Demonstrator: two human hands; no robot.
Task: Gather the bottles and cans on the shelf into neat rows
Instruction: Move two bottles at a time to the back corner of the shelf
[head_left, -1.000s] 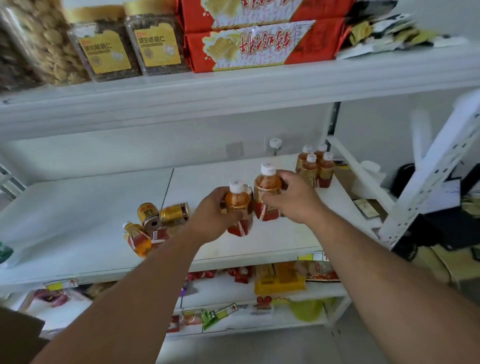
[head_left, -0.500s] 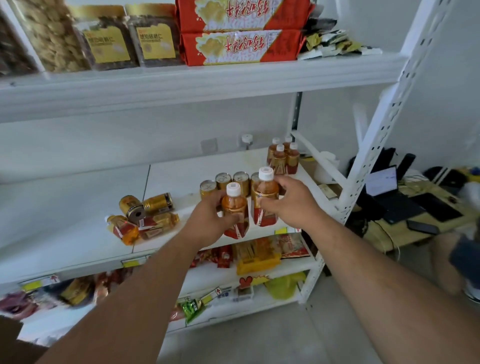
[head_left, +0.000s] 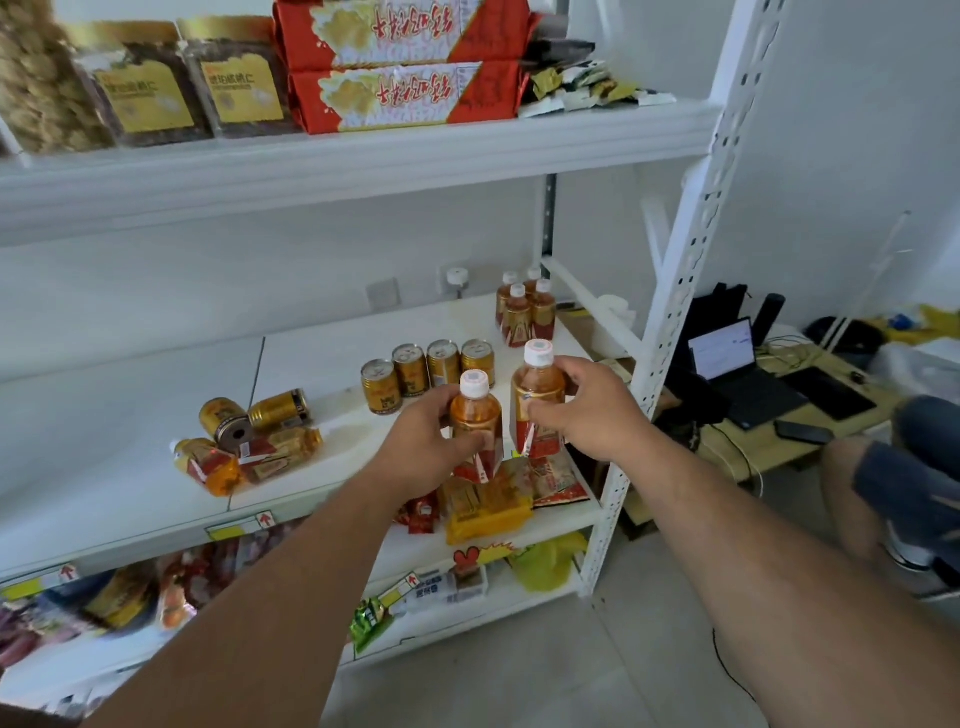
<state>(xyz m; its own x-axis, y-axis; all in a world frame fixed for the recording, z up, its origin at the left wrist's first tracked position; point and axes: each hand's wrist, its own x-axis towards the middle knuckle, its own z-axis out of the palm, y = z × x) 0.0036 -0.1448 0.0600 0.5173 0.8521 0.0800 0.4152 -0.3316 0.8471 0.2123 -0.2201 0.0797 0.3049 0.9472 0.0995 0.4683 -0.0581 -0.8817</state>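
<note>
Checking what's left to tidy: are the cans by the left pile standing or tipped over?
Tipped over. Both gold cans lie on their sides on the shelf, one end facing the camera, beside two fallen bottles.

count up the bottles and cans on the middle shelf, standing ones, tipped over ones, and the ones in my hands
Standing bottles: 4
Standing cans: 4
Bottles in the hands: 2
Tipped bottles: 2
Tipped cans: 2
Total: 14

My left hand, right hand: both bare, no gloves, rings or watch. Forearms bare, no sleeves in frame. Fingernails short. Left forearm enters from lower left of frame, right forearm from lower right.
</note>
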